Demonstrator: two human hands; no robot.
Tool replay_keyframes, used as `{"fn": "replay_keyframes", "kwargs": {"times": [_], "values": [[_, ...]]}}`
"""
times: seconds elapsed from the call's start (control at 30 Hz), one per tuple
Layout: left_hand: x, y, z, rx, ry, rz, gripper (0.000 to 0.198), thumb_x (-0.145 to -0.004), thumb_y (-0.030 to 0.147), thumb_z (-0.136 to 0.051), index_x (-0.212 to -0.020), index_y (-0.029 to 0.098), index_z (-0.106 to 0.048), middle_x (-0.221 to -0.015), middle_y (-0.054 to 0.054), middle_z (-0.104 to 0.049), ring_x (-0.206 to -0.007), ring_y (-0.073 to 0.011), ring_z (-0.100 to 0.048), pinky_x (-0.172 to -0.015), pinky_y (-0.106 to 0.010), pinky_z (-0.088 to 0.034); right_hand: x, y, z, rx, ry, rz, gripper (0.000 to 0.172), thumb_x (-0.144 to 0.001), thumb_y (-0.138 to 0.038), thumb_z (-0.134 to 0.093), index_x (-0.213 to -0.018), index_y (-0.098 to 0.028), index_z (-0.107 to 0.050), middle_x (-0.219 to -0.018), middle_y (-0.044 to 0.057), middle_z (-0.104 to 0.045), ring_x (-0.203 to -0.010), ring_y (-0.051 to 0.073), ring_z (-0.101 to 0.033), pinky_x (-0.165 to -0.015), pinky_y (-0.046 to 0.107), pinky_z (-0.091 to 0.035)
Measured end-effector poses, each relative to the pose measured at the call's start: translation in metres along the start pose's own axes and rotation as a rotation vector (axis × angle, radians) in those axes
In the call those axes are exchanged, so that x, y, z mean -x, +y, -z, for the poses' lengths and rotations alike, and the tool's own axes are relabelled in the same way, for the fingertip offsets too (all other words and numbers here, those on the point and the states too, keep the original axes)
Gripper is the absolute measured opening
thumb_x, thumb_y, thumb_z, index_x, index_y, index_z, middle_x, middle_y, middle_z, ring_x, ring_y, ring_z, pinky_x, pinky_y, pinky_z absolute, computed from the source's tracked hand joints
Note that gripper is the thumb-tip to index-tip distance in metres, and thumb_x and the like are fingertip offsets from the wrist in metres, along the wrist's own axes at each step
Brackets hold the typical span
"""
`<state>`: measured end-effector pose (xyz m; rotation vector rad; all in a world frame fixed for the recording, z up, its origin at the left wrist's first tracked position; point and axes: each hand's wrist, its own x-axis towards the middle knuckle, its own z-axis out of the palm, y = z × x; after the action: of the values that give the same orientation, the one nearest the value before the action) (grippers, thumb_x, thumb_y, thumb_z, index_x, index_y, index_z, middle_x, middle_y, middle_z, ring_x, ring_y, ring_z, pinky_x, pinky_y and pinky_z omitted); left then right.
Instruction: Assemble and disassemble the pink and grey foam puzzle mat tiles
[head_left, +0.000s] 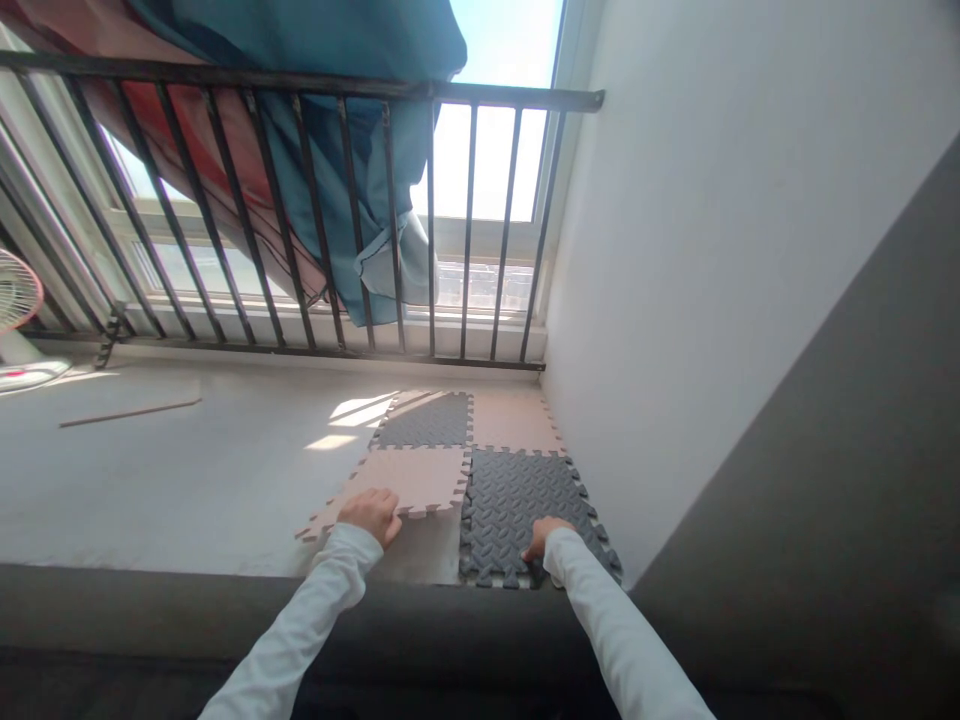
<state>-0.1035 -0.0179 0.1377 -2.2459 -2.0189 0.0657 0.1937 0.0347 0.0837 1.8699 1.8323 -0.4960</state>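
Four interlocking foam mat tiles lie on the grey floor by the white wall. My left hand [370, 514] rests with curled fingers on the near edge of a beige tile [409, 478], which sits slightly askew and lifted. My right hand [543, 535] presses fingers-down on the near dark grey tile [517, 500]. Behind them lie another dark grey tile [427, 420] and a beige tile [510, 420], joined together. Both my arms wear white sleeves.
A black metal railing [337, 220] stands before a bright window with blue and red cloth [330, 150] hanging over it. A fan [19, 320] stands at far left. A thin wooden stick [131, 411] lies on the floor. A dark ledge [225, 610] runs along the near side.
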Motion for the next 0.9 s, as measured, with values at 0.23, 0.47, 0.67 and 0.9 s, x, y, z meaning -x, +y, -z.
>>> {"fn": "replay_keyframes", "kwargs": {"times": [0.23,0.47,0.67,0.9], "values": [[0.003,-0.027,0.018,0.007,0.04,0.034,0.022,-0.073,0.023,-0.038,-0.081,0.02,-0.058,-0.092,-0.008,-0.062,-0.09,-0.0225,-0.055,-0.072,-0.032,-0.041,-0.005,0.001,-0.002,-0.016,0.023,0.015,0.063,-0.052,-0.045,-0.069,-0.109,-0.019,-0.059,-0.116,0.013,-0.056,-0.106,0.028,-0.052,-0.086,0.041,-0.045],[0.018,0.009,-0.018,0.01,-0.18,-0.069,0.027,-0.073,0.016,-0.038,-0.09,0.015,-0.059,-0.093,-0.012,-0.063,-0.088,-0.0241,-0.059,-0.076,-0.037,-0.044,-0.012,0.006,-0.006,-0.046,0.04,0.027,0.057,-0.05,-0.044,-0.071,-0.102,-0.02,-0.063,-0.111,0.013,-0.06,-0.103,0.029,-0.054,-0.083,0.038,-0.047],[0.021,0.024,-0.052,0.012,-0.287,-0.099,0.031,-0.069,0.014,-0.042,-0.095,0.013,-0.059,-0.099,-0.013,-0.062,-0.093,-0.0243,-0.058,-0.079,-0.037,-0.044,-0.017,-0.005,0.016,-0.058,0.109,0.113,0.047,-0.061,-0.034,-0.065,-0.103,-0.014,-0.061,-0.11,0.018,-0.059,-0.102,0.029,-0.055,-0.084,0.04,-0.046],[0.022,0.034,-0.077,0.032,-0.389,-0.05,0.036,-0.066,0.011,-0.044,-0.098,0.015,-0.059,-0.103,-0.013,-0.06,-0.096,-0.0256,-0.056,-0.08,-0.038,-0.042,-0.058,-0.057,0.057,-0.14,0.263,0.316,0.052,-0.072,-0.012,-0.042,-0.123,-0.018,-0.043,-0.136,0.011,-0.036,-0.12,0.02,-0.039,-0.094,0.031,-0.037]]}}
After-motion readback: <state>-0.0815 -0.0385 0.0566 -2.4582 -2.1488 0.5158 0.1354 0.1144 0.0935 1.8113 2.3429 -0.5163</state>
